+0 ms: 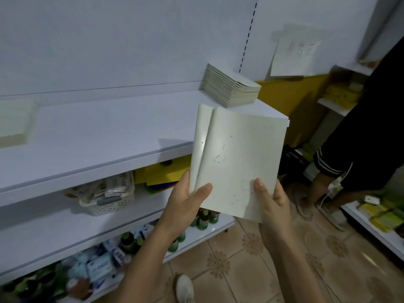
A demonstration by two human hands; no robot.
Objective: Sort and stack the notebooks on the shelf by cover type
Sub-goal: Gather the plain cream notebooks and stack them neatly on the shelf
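Note:
I hold a few thin pale notebooks (238, 158) with small dotted marks on the cover, fanned apart, in front of the white shelf (105, 136). My left hand (185, 202) grips their lower left corner, thumb on the top cover. My right hand (273, 202) grips the lower right edge, thumb on the cover too. A tall stack of similar pale notebooks (231, 88) lies on the shelf's right end, just beyond the held ones. Another pale stack (15, 123) sits at the shelf's far left.
Below the shelf stand a white basket (107, 197) of packets, yellow sheets (166, 171), green bottles (205, 219) and boxed goods (98, 265). Another person's leg in dark trousers (358, 136) stands at right beside a low shelf (376, 224). Tiled floor (251, 259) lies underfoot.

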